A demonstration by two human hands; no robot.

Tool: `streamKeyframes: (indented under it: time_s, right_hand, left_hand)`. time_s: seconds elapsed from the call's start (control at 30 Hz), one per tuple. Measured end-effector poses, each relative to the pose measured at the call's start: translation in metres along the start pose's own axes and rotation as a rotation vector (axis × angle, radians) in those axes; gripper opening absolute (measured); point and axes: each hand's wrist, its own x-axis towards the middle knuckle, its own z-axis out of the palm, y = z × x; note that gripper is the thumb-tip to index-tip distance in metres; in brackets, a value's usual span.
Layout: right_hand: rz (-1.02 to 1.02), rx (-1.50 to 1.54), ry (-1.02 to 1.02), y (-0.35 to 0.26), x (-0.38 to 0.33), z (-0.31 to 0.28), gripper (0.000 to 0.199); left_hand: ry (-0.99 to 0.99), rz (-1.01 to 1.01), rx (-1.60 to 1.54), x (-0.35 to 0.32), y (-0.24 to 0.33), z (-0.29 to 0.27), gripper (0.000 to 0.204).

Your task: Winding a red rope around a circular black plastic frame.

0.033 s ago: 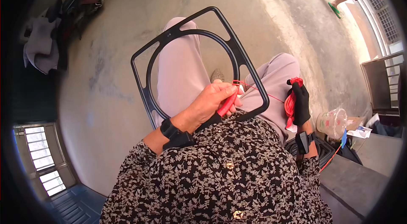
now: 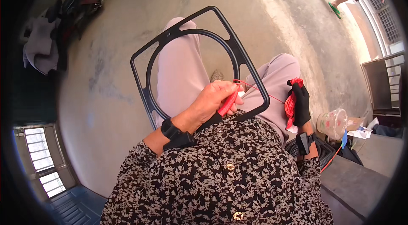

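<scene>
— What do our hands hold?
— Our bare left hand (image 2: 214, 96) pinches the black frame (image 2: 241, 55) by the red-wrapped stretch (image 2: 230, 102) of its inner ring. The frame sits over our lap.
— And our right?
— Our black-gloved right hand (image 2: 302, 103) curls around a bundle of red cord (image 2: 290, 108) beside our right thigh; one strand (image 2: 272, 96) runs across to the ring.
</scene>
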Motion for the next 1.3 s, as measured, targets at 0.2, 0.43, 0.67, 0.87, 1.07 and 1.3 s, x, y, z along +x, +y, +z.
streamKeyframes:
  time_s: [0.2,0.43,0.67,0.87,1.07,1.3]
  right_hand:
    - [-0.014,-0.028,0.043,0.001,-0.006,-0.002,0.032]
    - [-0.003,0.123,0.031,-0.014,-0.001,0.011,0.031]
    - [-0.691,-0.485,0.109,-0.033,0.034,0.085,0.028]
    - [0.015,0.542,-0.541,-0.013,0.055,0.146,0.029]
    - [0.35,0.921,-0.952,-0.033,0.031,0.139,0.061]
    - [0.076,0.048,-0.789,-0.067,0.012,0.111,0.049]
  left_hand:
    - [0.06,0.045,-0.091,0.01,0.001,0.004,0.035]
    - [0.043,0.012,-0.061,0.009,-0.004,-0.004,0.032]
    - [-0.072,-0.022,-0.024,0.005,-0.005,0.002,0.031]
    - [-0.076,-0.093,-0.085,0.006,-0.007,0.004,0.032]
    - [-0.006,0.002,-0.03,0.01,-0.016,-0.001,0.03]
    - [0.115,0.118,-0.062,0.014,-0.018,-0.005,0.02]
